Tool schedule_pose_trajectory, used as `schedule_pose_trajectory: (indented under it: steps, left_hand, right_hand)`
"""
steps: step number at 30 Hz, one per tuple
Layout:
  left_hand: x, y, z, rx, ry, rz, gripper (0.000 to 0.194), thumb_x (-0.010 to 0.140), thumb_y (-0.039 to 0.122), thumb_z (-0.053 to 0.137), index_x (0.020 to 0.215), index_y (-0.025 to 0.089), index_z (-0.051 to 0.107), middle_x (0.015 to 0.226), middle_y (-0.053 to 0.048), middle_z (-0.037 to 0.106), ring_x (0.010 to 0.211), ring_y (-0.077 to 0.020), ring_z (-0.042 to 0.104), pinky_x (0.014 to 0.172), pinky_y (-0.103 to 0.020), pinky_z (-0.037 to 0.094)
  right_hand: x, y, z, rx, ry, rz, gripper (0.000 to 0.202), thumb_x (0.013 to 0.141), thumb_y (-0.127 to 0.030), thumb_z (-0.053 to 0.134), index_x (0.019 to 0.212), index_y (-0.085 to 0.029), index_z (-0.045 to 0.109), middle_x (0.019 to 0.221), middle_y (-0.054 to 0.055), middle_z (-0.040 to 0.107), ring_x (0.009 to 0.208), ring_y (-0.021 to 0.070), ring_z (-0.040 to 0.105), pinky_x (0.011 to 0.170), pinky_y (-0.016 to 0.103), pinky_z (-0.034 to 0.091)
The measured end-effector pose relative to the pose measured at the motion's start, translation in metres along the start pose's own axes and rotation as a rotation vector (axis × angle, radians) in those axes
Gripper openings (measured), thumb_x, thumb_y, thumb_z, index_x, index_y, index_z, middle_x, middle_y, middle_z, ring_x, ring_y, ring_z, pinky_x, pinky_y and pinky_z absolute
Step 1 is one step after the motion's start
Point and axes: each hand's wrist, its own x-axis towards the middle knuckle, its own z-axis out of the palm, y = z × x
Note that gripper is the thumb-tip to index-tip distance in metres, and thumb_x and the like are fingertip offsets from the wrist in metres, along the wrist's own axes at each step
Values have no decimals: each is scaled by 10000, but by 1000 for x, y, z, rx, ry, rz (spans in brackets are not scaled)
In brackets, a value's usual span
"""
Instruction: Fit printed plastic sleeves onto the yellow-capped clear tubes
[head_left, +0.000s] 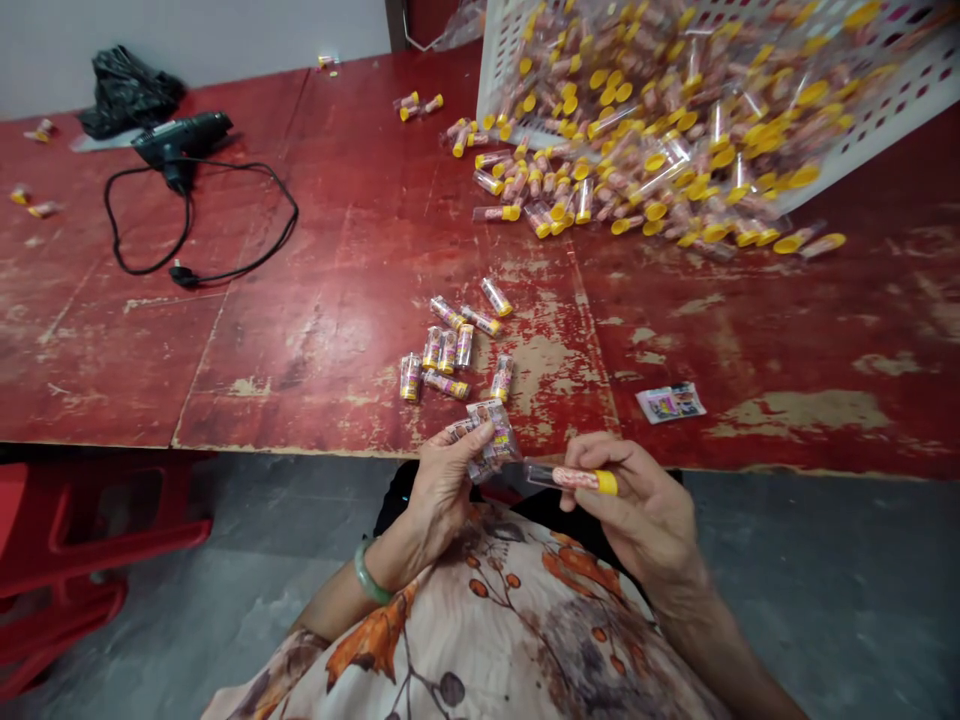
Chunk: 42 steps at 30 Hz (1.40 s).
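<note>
Between thumb and fingers, my left hand (pixel 442 490) grips a small stack of printed label sleeves (pixel 495 440) at the table's front edge. My right hand (pixel 641 505) pinches a clear plastic tube (pixel 574 478) with a yellow cap and pink-and-white contents. The tube lies almost level, its clear end pointing left, close to the sleeves. Just beyond my hands, several labelled tubes (pixel 448 350) lie loosely grouped on the red table (pixel 360 300). To the right rests another flat stack of printed sleeves (pixel 671 402).
A tipped white basket (pixel 892 130) spills a large heap of yellow-capped tubes (pixel 570 190) at the back right. A black heat gun (pixel 176 140) with its cord lies back left, near a black plastic bag (pixel 127 92). Red stools (pixel 127 530) stand below left.
</note>
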Motion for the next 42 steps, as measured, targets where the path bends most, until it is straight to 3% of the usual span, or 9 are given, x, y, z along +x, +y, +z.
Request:
schedule_pose_trajectory:
  steps: [7, 12, 17, 24, 29, 33, 35, 39, 42]
  left_hand:
    - [3, -1, 3, -77, 29, -11, 340, 537, 290, 856, 704, 124, 612, 615, 26, 619, 521, -77, 556, 556, -215, 461]
    - [4, -2, 6, -116, 31, -48, 386, 517, 334, 863, 700, 118, 601, 597, 28, 598, 502, -73, 534, 527, -213, 440]
    - [-2, -1, 9, -193, 41, -110, 337, 530, 257, 861, 728, 114, 629, 669, 5, 639, 584, -99, 585, 593, -230, 474]
    - [-3, -5, 10, -145, -21, -56, 339, 541, 286, 856, 706, 114, 614, 624, 10, 621, 542, -87, 557, 557, -214, 455]
    - [-2, -10, 8, -105, -63, -1, 323, 566, 265, 843, 768, 115, 641, 676, 1, 654, 565, -82, 571, 583, -206, 453]
    - [-1, -11, 3, -101, -98, 6, 291, 615, 258, 816, 812, 117, 655, 718, -14, 671, 597, -91, 590, 605, -213, 462]
    - [-1, -9, 1, -97, -104, -14, 301, 592, 245, 829, 806, 117, 660, 712, -16, 675, 599, -99, 599, 613, -222, 471]
    - [-4, -9, 1, -40, -176, -81, 317, 566, 253, 844, 796, 102, 686, 711, -39, 683, 609, -122, 615, 612, -236, 479]
    - [-6, -10, 1, -2, -200, -74, 319, 569, 263, 842, 807, 103, 703, 736, -50, 694, 631, -128, 622, 616, -233, 477]
  right_hand:
    - [-10, 2, 7, -283, 21, -276, 201, 762, -148, 639, 933, -234, 578, 948, 56, 547, 836, 195, 582, 694, 345, 496]
    - [-5, 8, 9, -541, 19, -586, 274, 720, -70, 651, 950, -204, 585, 924, 57, 599, 826, 190, 605, 687, 339, 525]
    - [-1, 22, 11, -743, 150, -804, 410, 689, -33, 685, 1045, -209, 581, 957, 55, 637, 821, 187, 642, 690, 340, 570]
    - [-3, 35, 16, -994, 209, -974, 567, 671, -85, 752, 1184, -213, 548, 956, 51, 685, 803, 177, 677, 697, 291, 587]
    - [3, 44, 18, -1134, 211, -1031, 594, 717, -153, 745, 1258, -234, 513, 995, 54, 701, 829, 173, 687, 710, 262, 574]
    - [9, 39, 20, -956, -23, -893, 498, 821, -158, 623, 1300, -204, 495, 1175, 130, 596, 983, 221, 636, 784, 345, 565]
    - [10, 33, 19, -826, -77, -785, 476, 827, -110, 588, 1287, -202, 507, 1189, 135, 554, 994, 219, 612, 782, 358, 556]
    - [14, 27, 17, -711, -2, -676, 527, 736, -89, 697, 1227, -206, 546, 1099, 105, 565, 880, 187, 594, 675, 314, 539]
    - [17, 27, 18, -686, 11, -678, 510, 731, -61, 692, 1199, -218, 565, 1088, 93, 581, 864, 180, 590, 689, 321, 531]
